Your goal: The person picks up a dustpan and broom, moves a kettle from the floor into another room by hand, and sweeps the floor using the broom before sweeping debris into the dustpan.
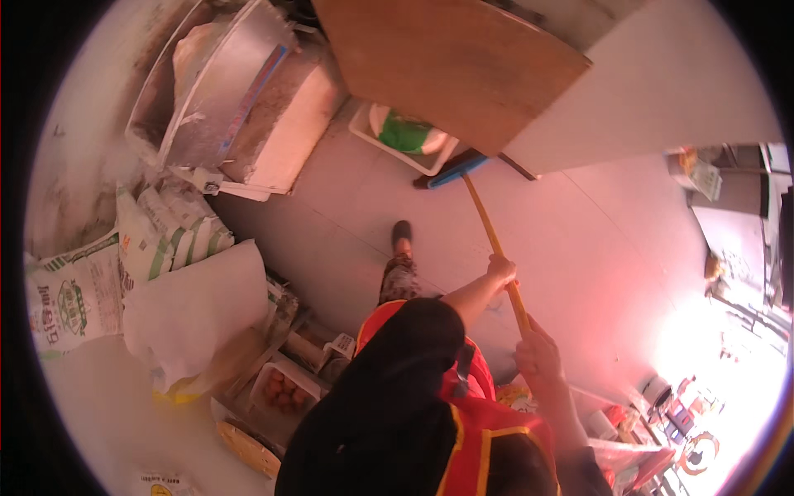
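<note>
A push-broom with a yellow handle (482,208) slants across the floor before me. My left hand (501,270) is closed around the handle partway down. Nearer my body, my right hand (538,354) grips its upper end. The blue broom head (458,173) with dark bristles rests on the floor, right beside a white plastic tub (397,153). In that tub lies a green and white bag (406,132), partly hidden by a brown wooden board (459,68) above it.
On the left stand stacked printed sacks (167,226) and a metal-sided bin (229,93) by the wall. A container of eggs (285,390) is at lower left. Shelves with goods (732,211) line the right. Pale floor (589,248) spreads ahead; strong glare hides the lower right.
</note>
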`<action>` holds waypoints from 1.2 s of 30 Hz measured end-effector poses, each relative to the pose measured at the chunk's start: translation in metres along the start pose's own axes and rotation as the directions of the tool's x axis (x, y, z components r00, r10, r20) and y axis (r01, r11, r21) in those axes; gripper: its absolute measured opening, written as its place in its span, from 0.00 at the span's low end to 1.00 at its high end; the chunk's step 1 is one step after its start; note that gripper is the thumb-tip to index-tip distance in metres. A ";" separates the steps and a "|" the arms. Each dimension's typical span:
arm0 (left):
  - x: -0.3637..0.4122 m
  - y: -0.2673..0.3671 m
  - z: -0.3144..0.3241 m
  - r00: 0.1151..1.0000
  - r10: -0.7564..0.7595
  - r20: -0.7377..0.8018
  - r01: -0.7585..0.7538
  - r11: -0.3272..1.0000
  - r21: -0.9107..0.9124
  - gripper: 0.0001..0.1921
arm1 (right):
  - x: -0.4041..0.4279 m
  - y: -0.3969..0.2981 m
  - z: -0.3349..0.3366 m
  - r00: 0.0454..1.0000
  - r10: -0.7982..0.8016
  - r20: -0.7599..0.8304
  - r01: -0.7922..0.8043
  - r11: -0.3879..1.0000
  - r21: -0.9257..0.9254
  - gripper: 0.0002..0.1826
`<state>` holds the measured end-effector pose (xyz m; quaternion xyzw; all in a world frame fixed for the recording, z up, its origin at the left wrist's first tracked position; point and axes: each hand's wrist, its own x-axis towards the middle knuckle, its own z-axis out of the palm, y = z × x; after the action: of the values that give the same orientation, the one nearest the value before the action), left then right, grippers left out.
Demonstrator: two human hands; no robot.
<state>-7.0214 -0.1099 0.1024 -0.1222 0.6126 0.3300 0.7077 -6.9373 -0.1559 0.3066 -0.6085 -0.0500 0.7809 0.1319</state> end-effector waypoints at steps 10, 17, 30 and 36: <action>-0.082 -0.007 0.014 0.959 -0.175 0.225 0.150 0.981 0.122 0.33 | -0.017 0.013 -0.041 0.997 -0.015 -0.071 0.010 0.997 -0.077 0.22; -0.125 0.080 -0.084 0.969 -0.236 0.075 0.234 0.971 0.043 0.35 | -0.033 -0.077 0.122 0.910 0.391 -0.140 -0.415 0.854 -0.313 0.22; -0.070 0.197 -0.226 0.979 0.055 -0.197 -0.167 0.770 -0.616 0.13 | 0.018 -0.075 0.329 0.946 0.319 -0.065 -0.213 0.455 -0.864 0.24; -0.056 0.284 -0.267 0.925 0.228 -0.304 -0.366 0.751 -0.549 0.07 | 0.081 -0.068 0.377 0.929 0.355 0.106 -0.186 0.695 -0.694 0.21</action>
<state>-7.4082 -0.0681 0.1629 -0.2743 0.5627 0.5990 0.4994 -7.3094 -0.0382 0.3426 -0.5198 -0.2529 0.7856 -0.2207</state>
